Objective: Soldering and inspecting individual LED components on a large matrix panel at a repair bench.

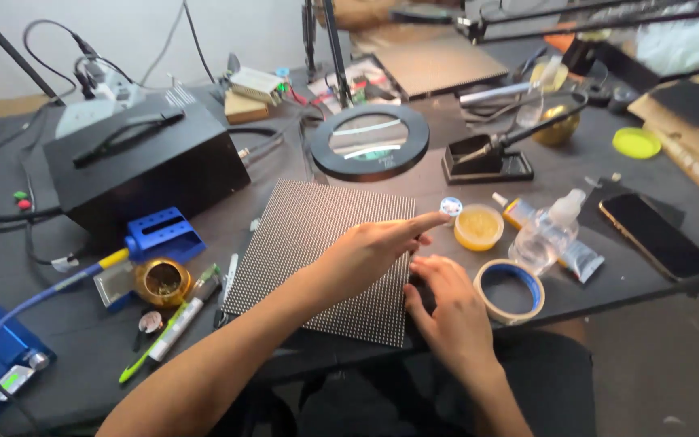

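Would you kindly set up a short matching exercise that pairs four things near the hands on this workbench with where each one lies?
Things:
1. dotted panel
2. roll of tape
3. yellow tub
4. phone

Places:
A. far right of the table, screen dark
B. just right of the right hand
C. under the left hand
D. beyond the tape, past the pointing left fingertip

Pairs: 1-C, 2-B, 3-D, 4-A
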